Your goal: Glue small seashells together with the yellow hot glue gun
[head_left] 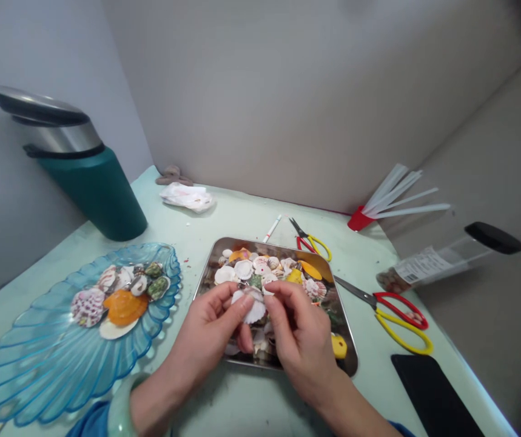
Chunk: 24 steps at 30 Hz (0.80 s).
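Note:
Over the metal tray point(350, 347) full of mixed seashells, both my hands hold one white scallop shell point(255, 308). My left hand point(210, 331) pinches its left edge with thumb and fingers. My right hand point(299, 334) grips its right side, fingers curled over the top. To the left lies a blue shell-shaped glass dish point(37, 370) with several shells, among them an orange one point(124, 306) and a pink spiky one point(87, 305).
A teal bin point(90, 182) with a steel lid stands at the back left. Two red-and-yellow scissors point(399, 315) point(311, 241) lie right of and behind the tray. A dark phone point(433, 394) lies at the near right, a clear jar point(446, 258) on its side beyond it.

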### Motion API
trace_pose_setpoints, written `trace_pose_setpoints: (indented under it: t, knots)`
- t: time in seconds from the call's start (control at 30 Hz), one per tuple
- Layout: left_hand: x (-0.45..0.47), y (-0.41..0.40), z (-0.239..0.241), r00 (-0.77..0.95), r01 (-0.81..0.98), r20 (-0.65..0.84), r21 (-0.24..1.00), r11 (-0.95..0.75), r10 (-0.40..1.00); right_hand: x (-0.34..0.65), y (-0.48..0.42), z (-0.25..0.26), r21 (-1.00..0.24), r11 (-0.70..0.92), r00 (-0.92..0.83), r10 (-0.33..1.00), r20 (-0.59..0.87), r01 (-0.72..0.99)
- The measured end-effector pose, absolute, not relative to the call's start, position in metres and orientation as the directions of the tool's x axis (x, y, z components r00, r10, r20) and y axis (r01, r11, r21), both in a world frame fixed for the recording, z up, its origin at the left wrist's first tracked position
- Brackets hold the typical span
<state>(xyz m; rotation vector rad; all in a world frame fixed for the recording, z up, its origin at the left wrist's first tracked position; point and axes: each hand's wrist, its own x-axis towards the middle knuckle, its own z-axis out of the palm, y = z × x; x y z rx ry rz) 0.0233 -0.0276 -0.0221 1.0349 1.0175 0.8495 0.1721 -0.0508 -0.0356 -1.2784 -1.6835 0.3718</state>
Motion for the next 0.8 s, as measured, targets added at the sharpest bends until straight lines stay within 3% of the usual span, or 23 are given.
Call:
trace_pose_setpoints:
  t: [0.47, 0.8]
  knots:
    - [0.025, -0.0294, -0.0214, 0.287, -0.071, -0.257, 0.955, 0.289, 0.923, 0.1716, -0.0497, -0.0299, -0.767, 0.32, -0.026, 0.929, 0.369, 0.556]
    - [0.0255, -0.0299, -0.0195, 0.325, -0.106, -0.258, 0.946, 0.306, 0.91, 0.172, -0.051, -0.0328, -0.755, 0.324, 0.003, 0.918, 0.396, 0.57]
